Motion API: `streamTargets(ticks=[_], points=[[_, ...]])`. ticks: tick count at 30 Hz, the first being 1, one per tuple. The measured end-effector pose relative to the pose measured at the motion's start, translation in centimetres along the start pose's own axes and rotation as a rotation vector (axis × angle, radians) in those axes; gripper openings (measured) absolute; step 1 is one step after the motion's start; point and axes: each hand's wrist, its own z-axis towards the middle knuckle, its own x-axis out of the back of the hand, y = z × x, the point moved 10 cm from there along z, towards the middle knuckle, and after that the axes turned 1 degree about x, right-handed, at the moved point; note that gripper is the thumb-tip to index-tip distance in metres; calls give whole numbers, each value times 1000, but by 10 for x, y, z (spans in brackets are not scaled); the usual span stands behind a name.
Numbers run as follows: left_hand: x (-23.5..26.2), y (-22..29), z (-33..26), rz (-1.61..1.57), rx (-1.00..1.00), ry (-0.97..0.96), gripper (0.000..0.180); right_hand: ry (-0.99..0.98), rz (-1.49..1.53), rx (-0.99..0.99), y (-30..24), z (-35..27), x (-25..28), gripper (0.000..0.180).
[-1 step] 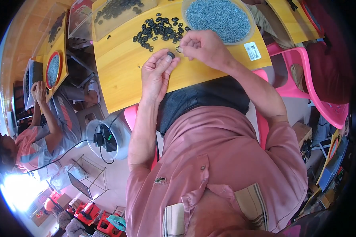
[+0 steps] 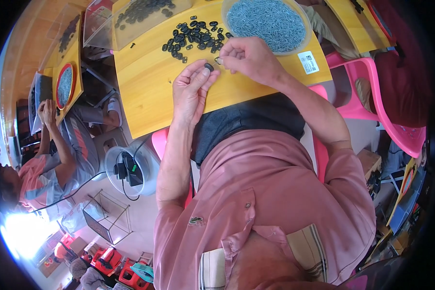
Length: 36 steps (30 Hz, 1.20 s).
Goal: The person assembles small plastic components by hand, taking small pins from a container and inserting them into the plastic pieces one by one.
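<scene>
My left hand (image 2: 192, 92) pinches a small black oval piece (image 2: 209, 67) between thumb and fingers above the yellow table (image 2: 152, 96). Close to it on the right, my right hand (image 2: 251, 60) has its fingertips closed on a small dark flat piece (image 2: 218, 60), mostly covered by the fingers. The two pieces are apart. Beyond my hands lies a loose pile of black oval pieces (image 2: 193, 36), with several small flat plates among them. A round tub (image 2: 308, 36) full of silvery screws (image 2: 266, 24) stands behind my right hand.
A clear bin (image 2: 99, 41) of dark pieces stands at the table's far left. On the floor sits a clear bucket (image 2: 152, 166) with a black device and cable. Another person (image 2: 58, 154) works at the left table. A pink chair (image 2: 379, 101) is at right.
</scene>
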Motion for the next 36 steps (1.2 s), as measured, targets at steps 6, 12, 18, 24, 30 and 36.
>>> streamTargets(ticks=[6,12,18,24,30,36], points=[[-6,2,-1,82,-23,-5,23,7,-88,14,-1,0,1,19],[-6,3,-2,80,-30,4,22,21,-140,3,-1,1,3,19],[-6,2,-1,107,-34,2,23,-5,-149,12,4,2,-2,19],[-5,2,-1,116,-39,15,22,-81,39,-69,12,0,-10,16],[-3,1,-1,108,-31,21,22,-108,102,-77,16,3,-10,22],[-6,3,-2,144,-45,15,22,-107,68,-72,13,3,-10,21]])
